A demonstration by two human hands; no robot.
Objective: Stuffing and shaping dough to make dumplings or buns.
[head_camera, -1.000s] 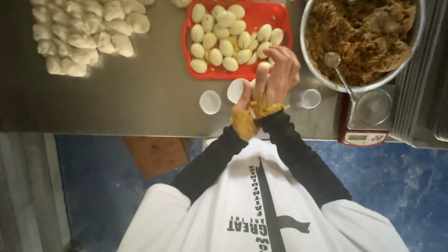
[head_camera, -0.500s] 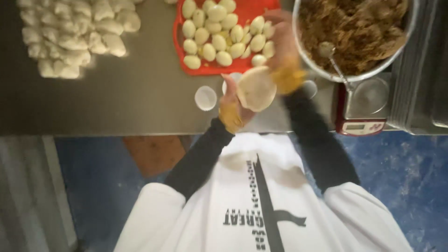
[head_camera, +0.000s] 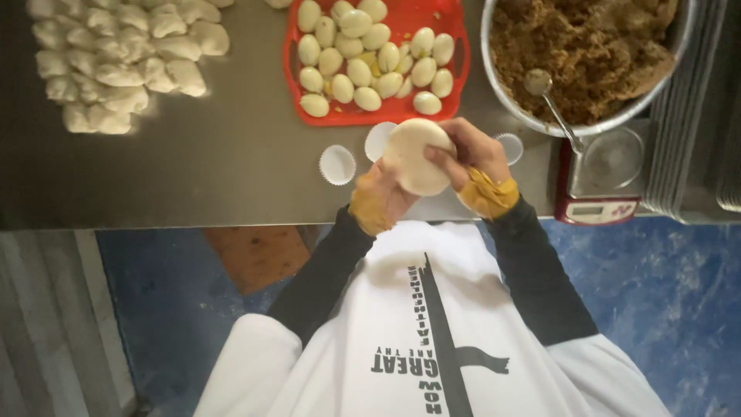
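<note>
Both hands hold a round dough disc (head_camera: 417,157) over the desk (head_camera: 231,170) near edge. My left hand (head_camera: 380,197) cups it from below-left; my right hand (head_camera: 467,154) pinches its right rim, grip pressed together. Disc faces up, no long axis. Left fingers hidden behind dough.

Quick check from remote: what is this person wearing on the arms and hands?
Both arms are in long black sleeves under a white top. A bunched mustard-yellow band wraps each wrist. The left hand and right hand themselves are bare, with no gloves, cables or markings visible.
</note>
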